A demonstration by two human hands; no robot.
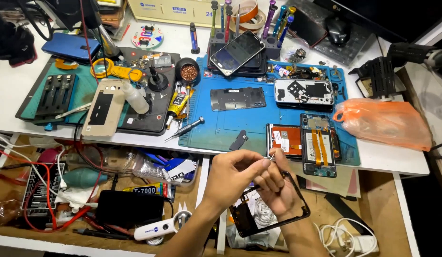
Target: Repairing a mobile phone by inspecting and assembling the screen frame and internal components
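My right hand [278, 190] holds a black phone frame [271, 209] tilted over the open drawer below the table edge. My left hand [235, 173] pinches a small thin piece at the frame's upper edge, fingertips meeting the right hand's fingers. On the blue work mat [221, 126] just beyond lie an opened phone with orange flex cables [318, 145], a screen assembly with an orange back [285, 140], a dark metal plate [237, 98] and a small black part [239, 139]. A screwdriver [185, 129] rests at the mat's left edge.
A gold phone back cover [103, 107], a white bottle [135, 97], glue tubes [178, 102] and a screwdriver rack [245, 24] fill the table. An orange plastic bag [385, 121] sits at the right. Drawers below hold cables, a black phone [130, 207] and a white charger [354, 238].
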